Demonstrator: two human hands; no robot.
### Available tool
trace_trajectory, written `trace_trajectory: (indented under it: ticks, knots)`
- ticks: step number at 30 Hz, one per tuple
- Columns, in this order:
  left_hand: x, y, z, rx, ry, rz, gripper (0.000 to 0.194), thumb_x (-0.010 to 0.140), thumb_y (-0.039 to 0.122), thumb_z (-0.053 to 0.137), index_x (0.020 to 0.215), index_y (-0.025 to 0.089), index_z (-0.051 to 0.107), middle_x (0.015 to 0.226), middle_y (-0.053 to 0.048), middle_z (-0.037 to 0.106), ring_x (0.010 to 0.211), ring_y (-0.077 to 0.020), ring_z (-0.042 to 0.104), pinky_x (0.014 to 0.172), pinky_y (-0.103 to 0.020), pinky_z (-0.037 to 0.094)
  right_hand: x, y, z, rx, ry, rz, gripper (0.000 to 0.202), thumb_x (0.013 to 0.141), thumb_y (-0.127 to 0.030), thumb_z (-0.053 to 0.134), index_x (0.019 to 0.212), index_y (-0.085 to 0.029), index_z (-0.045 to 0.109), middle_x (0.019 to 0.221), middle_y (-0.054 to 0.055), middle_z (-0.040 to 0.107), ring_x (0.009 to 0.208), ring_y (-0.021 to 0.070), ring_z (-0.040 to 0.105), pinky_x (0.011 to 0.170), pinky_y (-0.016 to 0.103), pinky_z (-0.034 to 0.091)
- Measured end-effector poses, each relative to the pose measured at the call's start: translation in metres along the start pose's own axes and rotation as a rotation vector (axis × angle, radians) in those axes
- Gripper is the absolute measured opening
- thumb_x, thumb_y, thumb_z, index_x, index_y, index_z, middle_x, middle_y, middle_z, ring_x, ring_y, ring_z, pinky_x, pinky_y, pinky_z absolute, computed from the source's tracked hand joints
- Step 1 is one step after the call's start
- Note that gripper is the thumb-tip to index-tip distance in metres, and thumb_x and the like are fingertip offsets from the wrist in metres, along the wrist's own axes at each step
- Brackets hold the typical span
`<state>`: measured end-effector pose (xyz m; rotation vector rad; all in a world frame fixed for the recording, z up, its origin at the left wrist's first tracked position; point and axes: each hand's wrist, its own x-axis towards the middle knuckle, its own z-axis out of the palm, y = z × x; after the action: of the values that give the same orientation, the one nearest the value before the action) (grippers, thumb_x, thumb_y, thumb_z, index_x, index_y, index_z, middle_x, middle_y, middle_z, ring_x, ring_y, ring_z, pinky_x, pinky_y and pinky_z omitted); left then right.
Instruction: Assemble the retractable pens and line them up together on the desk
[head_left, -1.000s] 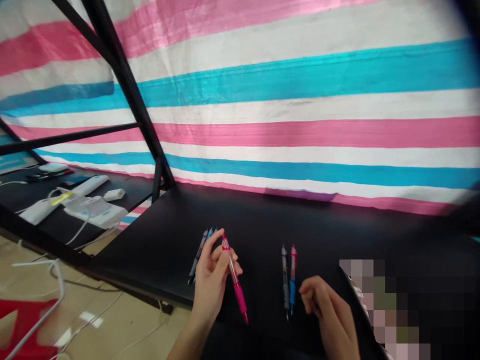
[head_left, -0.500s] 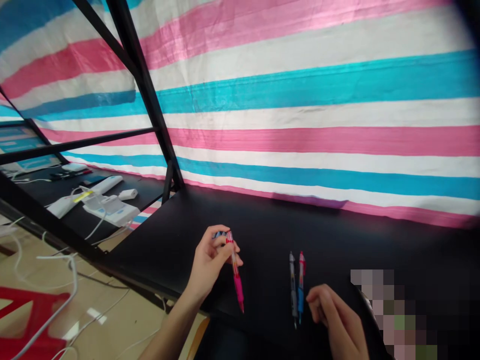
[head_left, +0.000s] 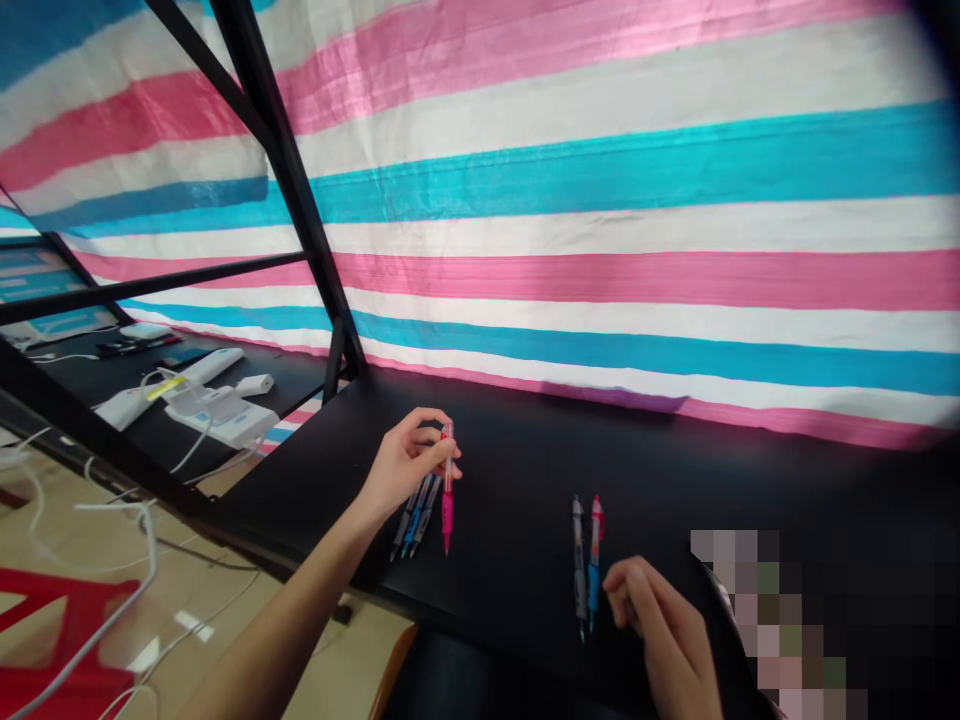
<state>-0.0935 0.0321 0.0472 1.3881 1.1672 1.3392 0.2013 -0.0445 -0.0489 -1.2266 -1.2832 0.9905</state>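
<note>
My left hand (head_left: 412, 460) pinches a pink pen (head_left: 448, 505) near its upper end, tip pointing down toward me. Just left of it, partly hidden under that hand, a small group of pens (head_left: 415, 520) with dark and blue grips lies side by side on the black table (head_left: 502, 470). Farther right, a grey pen (head_left: 578, 565) and a pen with a red clip and blue grip (head_left: 595, 560) lie next to each other. Beside them rests my right hand (head_left: 664, 620), its fingers curled closed, with nothing seen in them.
A striped pink, white and blue sheet (head_left: 600, 230) hangs behind the table. At left stands a black metal frame (head_left: 289, 190). Beyond it, white power strips (head_left: 217, 415) and cables lie on another table. A red stool (head_left: 60, 640) is on the floor. A pixelated patch covers the lower right.
My left hand has moved up and left with the pink pen, which now points more straight down. The pens beside it have come into view. My right hand stays by the two pens.
</note>
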Motion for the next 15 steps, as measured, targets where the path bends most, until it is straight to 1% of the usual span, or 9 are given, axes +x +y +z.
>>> trace_trajectory:
  ticks: [4,8,11,13,15]
  knots:
    - [0.003,0.005,-0.004,0.096,-0.017,-0.001,0.038,0.083,0.038,0.073,0.11,0.019,0.054,0.073,0.001,0.068,0.057,-0.0201,0.073,0.054,-0.03,0.059,0.0,0.001,-0.001,-0.003,-0.009,0.0,0.047,0.1,-0.055,0.047,0.071,-0.021,0.061,0.059,-0.002,0.044,0.057,0.015,0.042,0.054,0.027,0.033]
    - [0.006,0.004,-0.004,0.235,-0.025,0.012,0.035,0.086,0.044,0.067,0.107,0.021,0.052,0.074,0.001,0.067,0.058,-0.021,0.073,0.055,-0.031,0.059,0.0,0.001,0.0,-0.001,-0.008,-0.007,0.047,0.101,-0.054,0.047,0.071,-0.021,0.061,0.06,-0.002,0.044,0.058,0.015,0.042,0.056,0.027,0.033]
    - [0.009,-0.002,-0.003,0.397,-0.047,0.025,0.033,0.087,0.044,0.064,0.11,0.021,0.053,0.072,0.003,0.065,0.056,-0.0197,0.071,0.053,-0.03,0.056,0.001,0.002,0.0,0.004,-0.016,-0.001,0.047,0.101,-0.054,0.046,0.072,-0.021,0.061,0.06,-0.002,0.044,0.058,0.015,0.042,0.056,0.027,0.032]
    - [0.01,-0.007,-0.002,0.539,-0.057,0.051,0.033,0.086,0.04,0.066,0.112,0.022,0.056,0.07,0.004,0.062,0.055,-0.0177,0.069,0.054,-0.028,0.053,0.001,0.003,0.0,0.007,-0.022,0.002,0.046,0.101,-0.054,0.046,0.072,-0.021,0.061,0.06,-0.002,0.044,0.058,0.0151,0.042,0.056,0.027,0.033]
    - [0.01,-0.013,0.0,0.699,-0.069,0.083,0.031,0.083,0.034,0.069,0.11,0.023,0.059,0.067,0.006,0.061,0.055,-0.0166,0.066,0.058,-0.027,0.05,0.0,0.004,-0.001,0.009,-0.027,0.003,0.046,0.101,-0.053,0.046,0.073,-0.021,0.062,0.061,-0.002,0.044,0.059,0.0151,0.042,0.056,0.027,0.032]
